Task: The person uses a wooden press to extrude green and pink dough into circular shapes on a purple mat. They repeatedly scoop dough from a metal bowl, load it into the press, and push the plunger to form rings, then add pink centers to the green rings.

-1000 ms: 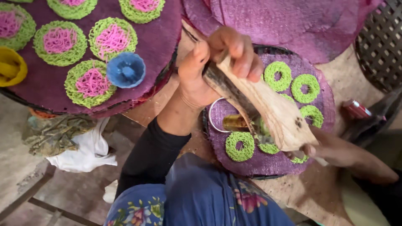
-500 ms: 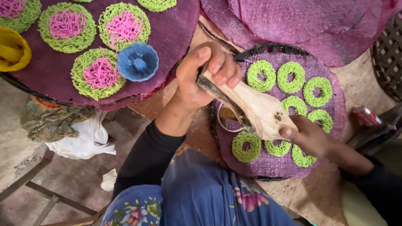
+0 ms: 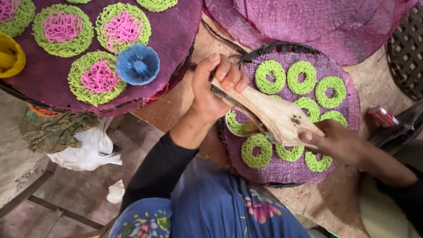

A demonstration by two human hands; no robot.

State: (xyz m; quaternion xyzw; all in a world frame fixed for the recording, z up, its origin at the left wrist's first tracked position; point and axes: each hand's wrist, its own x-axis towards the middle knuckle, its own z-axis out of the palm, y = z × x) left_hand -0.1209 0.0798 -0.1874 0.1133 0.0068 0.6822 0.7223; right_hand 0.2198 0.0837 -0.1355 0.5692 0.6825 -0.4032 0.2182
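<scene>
My left hand point(image 3: 214, 87) grips the upper handle of a pale wooden press point(image 3: 274, 115), fingers curled over it. My right hand point(image 3: 337, 142) holds the press's other end, thumb on top. The press lies tilted over a round purple mat tray point(image 3: 348, 92). Under its middle sits a partly formed ring of green strands point(image 3: 235, 124). Several finished green strand rings point(image 3: 302, 77) lie on the tray around the press.
A larger dark purple tray point(image 3: 176, 39) at upper left carries green-and-pink strand discs point(image 3: 63, 30), a blue fluted cup point(image 3: 137, 64) and a yellow cup point(image 3: 9, 55). Purple mesh mats point(image 3: 308, 17) lie behind. White cloth point(image 3: 90, 150), a red can point(image 3: 382, 116) and a woven basket point(image 3: 407, 48) are nearby.
The press and both hands have shifted from the tray's lower right toward its left side. Green strands now lie under the press where a bare ring showed before.
</scene>
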